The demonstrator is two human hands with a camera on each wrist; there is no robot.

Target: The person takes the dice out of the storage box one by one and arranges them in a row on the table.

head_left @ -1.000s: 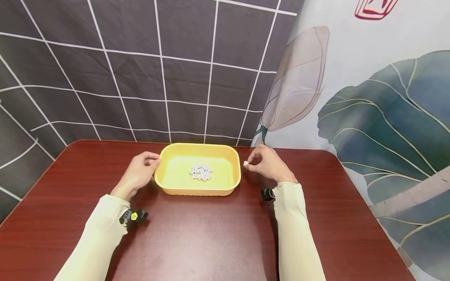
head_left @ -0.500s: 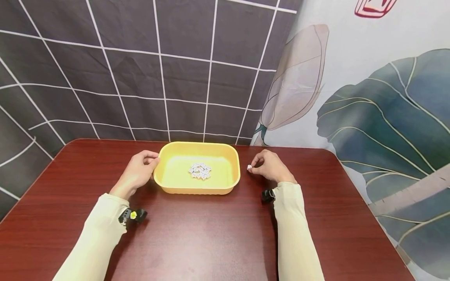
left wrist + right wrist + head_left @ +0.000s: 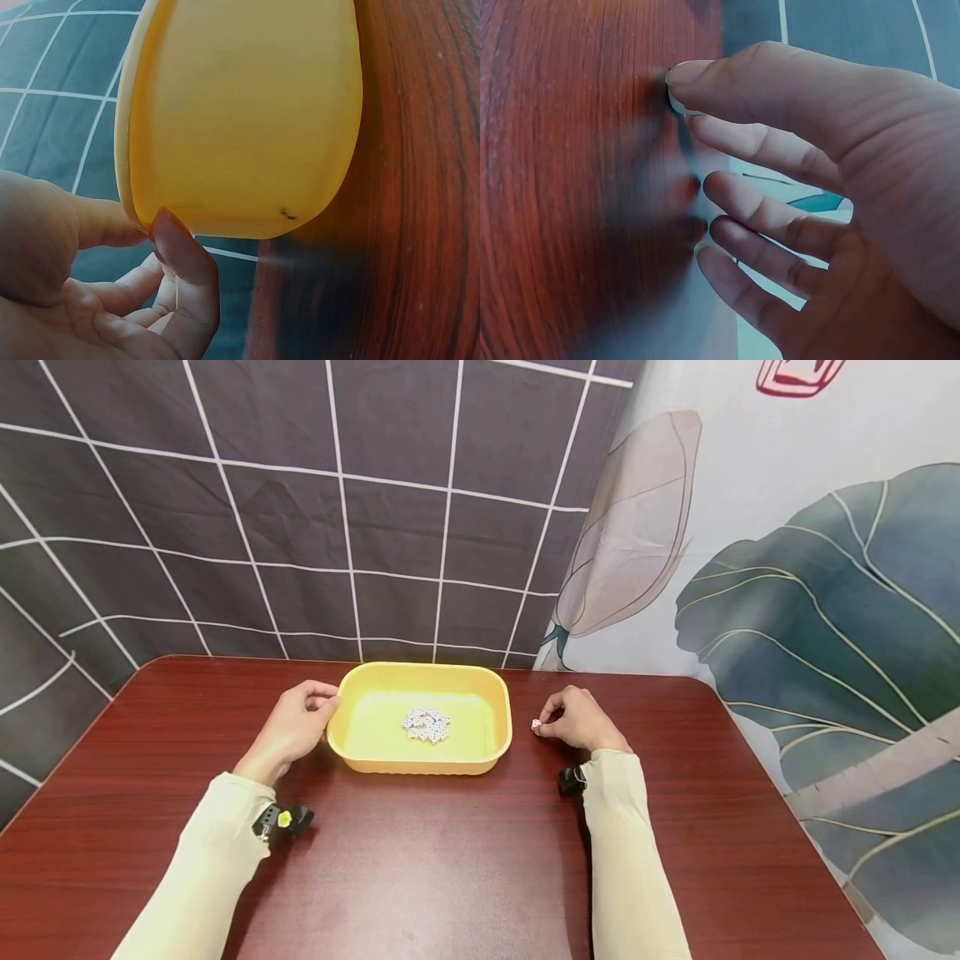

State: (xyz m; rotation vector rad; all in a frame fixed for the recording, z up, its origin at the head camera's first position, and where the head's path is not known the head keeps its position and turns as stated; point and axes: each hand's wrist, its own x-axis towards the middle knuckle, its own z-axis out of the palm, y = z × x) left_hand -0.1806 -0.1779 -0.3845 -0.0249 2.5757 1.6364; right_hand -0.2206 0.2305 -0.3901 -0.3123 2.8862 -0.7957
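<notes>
A yellow plastic basin (image 3: 420, 767) stands near the table's back edge, with several white dice (image 3: 426, 725) clustered on its floor. At its left end my left hand (image 3: 298, 725) pinches the rim between thumb and finger, which the left wrist view shows close up on the basin wall (image 3: 247, 120). To the right of the basin, my right hand (image 3: 581, 720) holds a single white die (image 3: 536, 725) between thumb and forefinger, low at the tabletop. In the right wrist view the thumb covers most of that die, and the other fingers (image 3: 757, 214) are spread loosely.
The dark red wooden table (image 3: 420, 860) reaches back to a grey cloth with white grid lines (image 3: 405, 527). A leaf-patterned curtain (image 3: 810, 610) hangs at the right. Black straps with small devices (image 3: 572, 780) sit at both wrists.
My right hand has moved slightly right, away from the basin, and down to the tabletop with the die. The left hand keeps its grip on the rim, and the basin has not moved.
</notes>
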